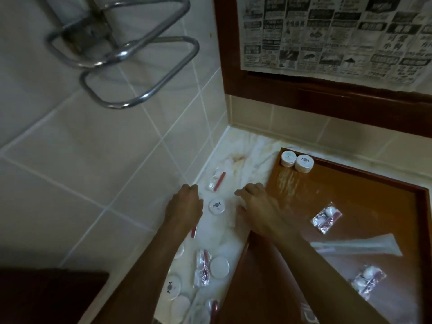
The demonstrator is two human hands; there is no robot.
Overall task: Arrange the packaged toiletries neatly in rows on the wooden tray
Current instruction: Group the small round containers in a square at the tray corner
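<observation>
Several small round white packaged toiletries (217, 206) lie on the pale marble counter (252, 146), beside the brown wooden tray (350, 197). Likely light, rigid, slick-wrapped; pinch at rim. Left hand (187, 202) loosely curled, right hand (254, 204) spread flat; neither holds anything.

- The left hand (184, 203) and right hand (258, 204) hover low over the marble counter (245, 146), either side of a round white packet (217, 206).
- The left fingers curl, possibly around something small; blur hides it.
- The wooden tray (350, 195) holds two round packets (296, 161) in its far corner, clear sachets (326, 217) and a long wrapped item (357, 246).
- More packets (219, 267) lie on the counter nearer the camera.
</observation>
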